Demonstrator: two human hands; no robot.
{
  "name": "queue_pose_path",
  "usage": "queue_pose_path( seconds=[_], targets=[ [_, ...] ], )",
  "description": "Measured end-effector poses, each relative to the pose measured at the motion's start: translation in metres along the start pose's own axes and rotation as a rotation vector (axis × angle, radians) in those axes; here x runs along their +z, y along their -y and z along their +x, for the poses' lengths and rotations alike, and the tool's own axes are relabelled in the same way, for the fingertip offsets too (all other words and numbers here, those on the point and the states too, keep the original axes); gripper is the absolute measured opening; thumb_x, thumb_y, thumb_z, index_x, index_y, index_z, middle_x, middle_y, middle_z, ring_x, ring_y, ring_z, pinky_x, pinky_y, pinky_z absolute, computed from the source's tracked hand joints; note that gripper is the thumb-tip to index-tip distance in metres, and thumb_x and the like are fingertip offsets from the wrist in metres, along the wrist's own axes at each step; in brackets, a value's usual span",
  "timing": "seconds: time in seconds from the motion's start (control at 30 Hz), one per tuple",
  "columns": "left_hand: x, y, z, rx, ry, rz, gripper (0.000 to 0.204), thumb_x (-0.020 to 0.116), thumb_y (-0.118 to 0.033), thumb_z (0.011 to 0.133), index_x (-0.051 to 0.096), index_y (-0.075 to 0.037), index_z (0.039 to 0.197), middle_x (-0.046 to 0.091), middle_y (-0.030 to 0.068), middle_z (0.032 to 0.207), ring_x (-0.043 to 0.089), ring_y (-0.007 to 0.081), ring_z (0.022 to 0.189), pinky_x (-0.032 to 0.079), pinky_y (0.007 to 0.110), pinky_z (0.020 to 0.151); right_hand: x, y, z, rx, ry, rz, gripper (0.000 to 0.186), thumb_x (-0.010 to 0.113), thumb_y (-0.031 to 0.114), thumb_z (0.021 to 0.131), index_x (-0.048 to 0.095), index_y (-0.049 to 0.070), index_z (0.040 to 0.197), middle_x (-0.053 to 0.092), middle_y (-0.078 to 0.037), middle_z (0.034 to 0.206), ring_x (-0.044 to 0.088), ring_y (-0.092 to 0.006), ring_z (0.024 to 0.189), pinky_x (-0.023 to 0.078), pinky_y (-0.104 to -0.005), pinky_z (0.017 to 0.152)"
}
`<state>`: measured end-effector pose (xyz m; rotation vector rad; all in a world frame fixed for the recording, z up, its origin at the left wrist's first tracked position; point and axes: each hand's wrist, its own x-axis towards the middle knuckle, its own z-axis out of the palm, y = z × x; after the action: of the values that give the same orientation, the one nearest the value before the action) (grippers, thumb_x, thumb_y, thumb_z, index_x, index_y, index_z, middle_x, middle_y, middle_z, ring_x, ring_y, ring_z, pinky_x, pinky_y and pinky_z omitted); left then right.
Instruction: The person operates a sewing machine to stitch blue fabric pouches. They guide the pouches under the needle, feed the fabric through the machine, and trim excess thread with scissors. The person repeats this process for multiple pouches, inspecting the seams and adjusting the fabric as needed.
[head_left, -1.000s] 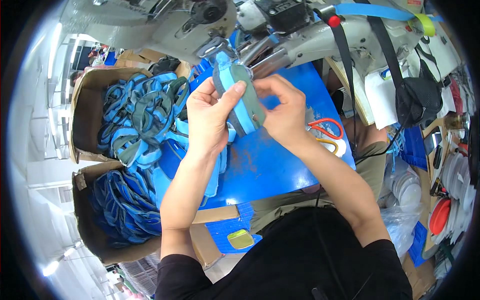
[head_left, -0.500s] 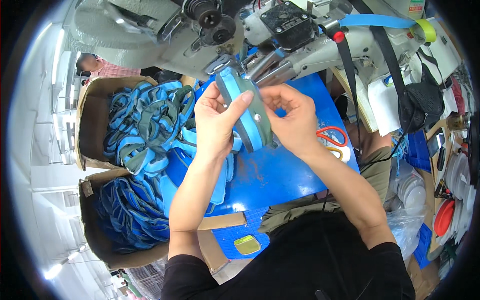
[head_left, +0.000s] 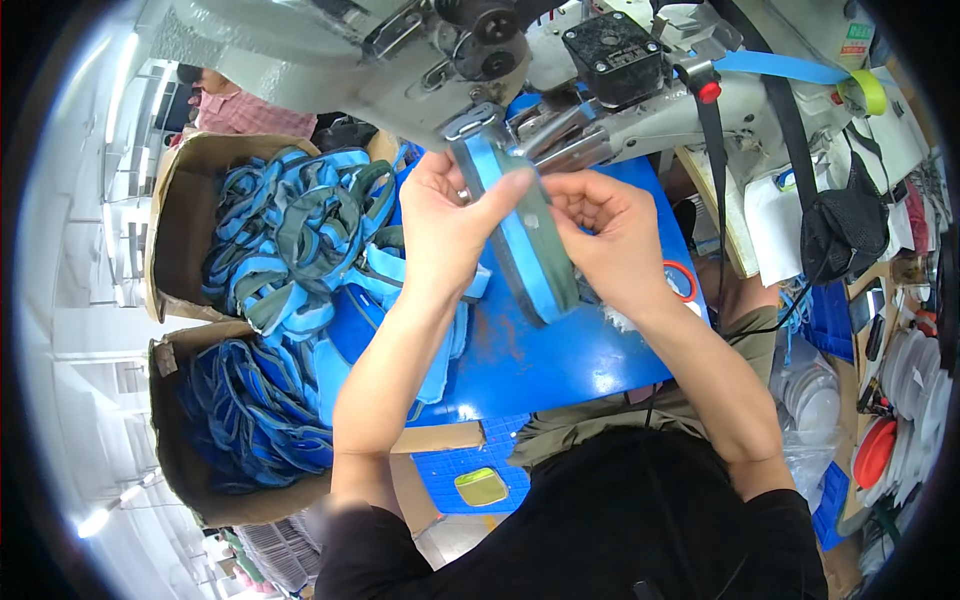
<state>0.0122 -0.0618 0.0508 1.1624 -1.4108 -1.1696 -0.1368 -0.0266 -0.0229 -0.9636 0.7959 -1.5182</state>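
Observation:
A padded fabric band [head_left: 540,262] with blue, green and dark grey stripes hangs at a slant in front of the sewing machine [head_left: 400,75]. My left hand [head_left: 452,205] is closed on its upper part, the thumb lying across the green stripe. My right hand [head_left: 612,232] is closed in a pinch at the band's right edge; its fingertips are partly hidden. A grey buckle-like loop [head_left: 472,122] shows at the band's top end, close under the machine head. Red-handled scissors [head_left: 683,280] lie on the blue table [head_left: 500,385], partly behind my right wrist.
Two cardboard boxes stand at the left: the far box [head_left: 180,230] holds blue and green bands, the near box [head_left: 170,430] darker blue ones. More bands spill onto the table. A black pouch [head_left: 848,235] hangs at the right. Another person [head_left: 245,110] is beyond the boxes.
The view has shifted slightly. The band's lower end has swung a little to the right and nearer me. A small white spot on its green side no longer shows. Both hands keep hold.

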Motion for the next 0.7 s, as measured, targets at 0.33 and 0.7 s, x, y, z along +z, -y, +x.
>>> queue_pose_path(
  seconds=[0.33, 0.7],
  targets=[
    [0.000, 0.001, -0.019, -0.092, 0.097, -0.110, 0.046, 0.081, -0.002, 0.083, 0.057, 0.000, 0.121, 0.071, 0.0084, 0.106, 0.070, 0.0151, 0.096, 0.056, 0.032, 0.090, -0.014, 0.017, -0.012, 0.157, 0.103, 0.039, 0.022, 0.071, 0.000, 0.093, 0.071, -0.004, 0.114, 0.072, -0.003, 0.088, 0.065, -0.0038, 0.076, 0.052, -0.0194, 0.067],
    [0.005, 0.002, -0.016, -0.114, 0.046, -0.046, 0.041, 0.080, -0.003, 0.083, 0.058, 0.000, 0.118, 0.070, 0.0078, 0.102, 0.069, 0.0148, 0.091, 0.057, 0.031, 0.084, -0.018, 0.020, -0.030, 0.208, 0.111, 0.085, 0.025, 0.070, 0.000, 0.094, 0.069, -0.005, 0.119, 0.072, -0.004, 0.091, 0.066, -0.0051, 0.078, 0.052, -0.0200, 0.068]
  ],
)
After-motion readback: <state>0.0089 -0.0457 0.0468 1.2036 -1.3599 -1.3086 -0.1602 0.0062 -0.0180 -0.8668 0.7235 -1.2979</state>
